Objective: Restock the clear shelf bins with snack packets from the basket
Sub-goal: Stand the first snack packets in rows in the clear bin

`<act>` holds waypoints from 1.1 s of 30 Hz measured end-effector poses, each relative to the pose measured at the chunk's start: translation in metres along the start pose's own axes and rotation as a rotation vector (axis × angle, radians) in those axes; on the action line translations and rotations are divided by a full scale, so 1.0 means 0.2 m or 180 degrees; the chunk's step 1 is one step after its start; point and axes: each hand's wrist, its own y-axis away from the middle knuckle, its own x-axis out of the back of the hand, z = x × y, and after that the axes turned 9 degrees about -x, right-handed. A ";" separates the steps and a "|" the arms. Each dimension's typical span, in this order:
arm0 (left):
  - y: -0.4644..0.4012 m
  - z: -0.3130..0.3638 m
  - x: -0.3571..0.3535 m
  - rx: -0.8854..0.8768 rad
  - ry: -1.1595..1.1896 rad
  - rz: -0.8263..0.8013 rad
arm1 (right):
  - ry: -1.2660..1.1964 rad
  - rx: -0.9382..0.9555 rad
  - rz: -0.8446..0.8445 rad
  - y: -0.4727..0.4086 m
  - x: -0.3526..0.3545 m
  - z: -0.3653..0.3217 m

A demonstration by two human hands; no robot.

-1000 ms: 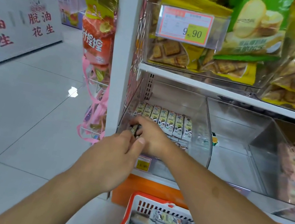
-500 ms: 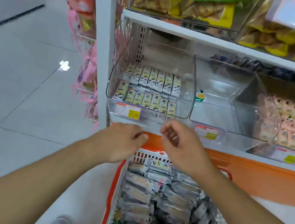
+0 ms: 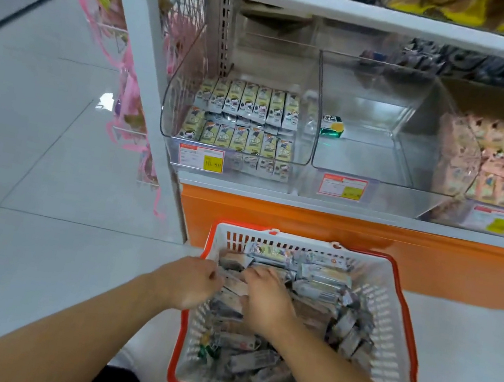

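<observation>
Left hand: the left hand (image 3: 191, 284) was down at the basket's left rim, fingers curled in on the packets there, looked like it was pinching one but honestly too blurry to say for sure.
Right hand: the right hand (image 3: 265, 300) was palm down on the pile, fingers bent into the packets; couldn't tell if it actually had hold of one.
Basket: the basket (image 3: 394, 328), white mesh with a red rim, sat on the floor right in front of the orange shelf base.
Snack packets: the snack packets (image 3: 318, 285) were heaped loose in the basket, mostly silver-grey wrappers.
Left bin: the left clear bin (image 3: 181, 85) had two neat rows of yellowish packets standing side by side.
Middle bin: the middle bin (image 3: 363, 156) held a single small green-and-yellow packet (image 3: 331, 125) by its left wall.
Right bin: the right bin (image 3: 456, 158) was stacked with pink packets.
Price tags: a price tag (image 3: 201, 158) was clipped to the front of each bin.
</observation>
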 end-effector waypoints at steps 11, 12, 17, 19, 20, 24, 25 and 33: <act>-0.03 0.15 0.15 -0.0773 0.0175 0.0541 | -0.1761 -0.0248 -0.0411 0.06 0.63 0.04; -0.03 0.18 0.17 -0.0814 0.0319 0.0624 | -0.1738 -0.0215 -0.0397 0.08 0.70 0.04; 0.06 0.30 0.30 -0.0961 0.1516 0.1002 | -0.2598 -0.0119 -0.0058 0.23 0.98 0.03; 0.12 0.34 0.36 -0.0925 0.2196 0.0959 | -0.2346 0.0247 0.0323 0.32 1.04 0.03; 0.16 0.35 0.39 -0.0918 0.2462 0.0935 | -0.2014 0.0509 0.0463 0.35 1.05 0.03; 0.24 0.38 0.46 -0.0876 0.2829 0.0917 | -0.1381 0.0888 0.0551 0.39 1.05 -0.02; 0.25 0.38 0.46 -0.0858 0.2839 0.0906 | -0.1351 0.0883 0.0579 0.39 1.05 -0.03; 0.25 0.32 0.55 -0.0895 0.3073 0.0975 | -0.1186 0.1000 0.0650 0.34 1.10 -0.11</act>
